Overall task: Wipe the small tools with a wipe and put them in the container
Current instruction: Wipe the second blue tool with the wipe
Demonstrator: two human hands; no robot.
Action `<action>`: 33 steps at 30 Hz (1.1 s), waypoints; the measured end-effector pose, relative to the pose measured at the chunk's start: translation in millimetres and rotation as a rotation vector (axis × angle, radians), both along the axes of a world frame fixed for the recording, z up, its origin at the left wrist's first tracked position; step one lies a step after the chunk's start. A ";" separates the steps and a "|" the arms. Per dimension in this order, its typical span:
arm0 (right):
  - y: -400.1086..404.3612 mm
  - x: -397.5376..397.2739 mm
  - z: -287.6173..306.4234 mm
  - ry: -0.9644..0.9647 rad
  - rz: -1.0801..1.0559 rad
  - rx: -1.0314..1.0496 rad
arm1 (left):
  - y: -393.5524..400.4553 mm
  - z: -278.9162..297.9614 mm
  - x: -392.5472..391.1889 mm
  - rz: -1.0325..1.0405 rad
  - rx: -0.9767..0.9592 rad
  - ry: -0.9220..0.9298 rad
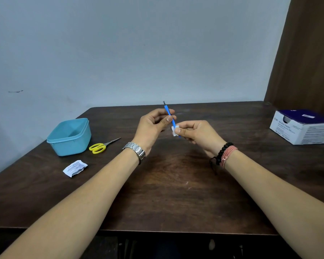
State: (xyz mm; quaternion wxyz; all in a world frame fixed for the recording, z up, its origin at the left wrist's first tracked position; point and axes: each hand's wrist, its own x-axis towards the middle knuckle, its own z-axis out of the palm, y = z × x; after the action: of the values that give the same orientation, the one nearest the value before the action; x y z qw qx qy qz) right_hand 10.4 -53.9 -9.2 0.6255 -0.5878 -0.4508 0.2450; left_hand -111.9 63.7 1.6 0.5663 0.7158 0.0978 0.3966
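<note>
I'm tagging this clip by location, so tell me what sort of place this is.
Probably a plain room set up for a small cleaning job, not a proper workshop: a bare dark wooden table against a blank pale wall, with a box of alcohol swabs, a torn wipe packet and a blue container on it.

Head-worn view, facing forward-down over table point(166, 184), near.

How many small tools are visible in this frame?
2: a blue tool held in both hands above the table; yellow scissors lying right of the blue container, whose visible interior appears empty.
</note>
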 end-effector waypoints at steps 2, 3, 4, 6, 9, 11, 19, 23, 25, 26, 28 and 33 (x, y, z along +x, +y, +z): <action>0.8 -0.5 -0.8 -0.019 0.015 -0.021 | 0.9 -0.3 0.3 0.008 -0.009 -0.002; 1.2 -0.4 -1.3 -0.033 0.017 -0.029 | 1.4 -0.4 0.6 0.012 -0.013 0.002; 1.7 -0.3 -1.8 -0.045 0.016 -0.034 | 1.8 -0.5 1.0 0.016 -0.018 0.006; 2.1 0.7 -2.7 -0.050 0.011 -0.039 | 2.7 -1.4 1.7 0.021 -0.022 0.016; 2.5 1.5 -3.8 -0.028 0.022 -0.033 | 2.5 -2.5 0.4 -0.029 0.005 0.056; 2.5 3.0 -4.2 -0.025 0.030 -0.030 | 1.8 -2.6 -0.6 -0.074 0.029 0.085; 4.3 3.5 -6.5 -0.024 0.063 -0.026 | 3.3 -3.5 0.1 -0.052 0.014 0.077; 4.4 2.9 -6.2 -0.018 0.064 -0.028 | 3.0 -3.7 0.8 -0.056 0.004 0.070; 4.5 4.1 -5.8 -0.013 0.050 -0.030 | 1.8 -0.9 -1.1 -0.069 0.002 0.033; 4.8 4.5 -5.8 -0.009 0.048 -0.029 | 2.1 0.8 -2.2 -0.070 -0.010 0.006; 5.1 4.4 -6.3 -0.003 0.049 -0.028 | 3.1 3.9 -4.1 -0.051 -0.028 -0.031; 5.1 3.1 -8.3 -0.029 0.045 -0.036 | 2.5 1.1 -3.3 -0.034 0.002 0.031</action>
State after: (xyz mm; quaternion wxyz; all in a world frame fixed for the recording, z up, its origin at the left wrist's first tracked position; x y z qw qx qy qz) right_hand 13.5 -48.8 -17.5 0.6027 -0.5921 -0.4685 0.2583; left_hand -115.2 66.2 2.6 0.5707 0.7240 0.0938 0.3759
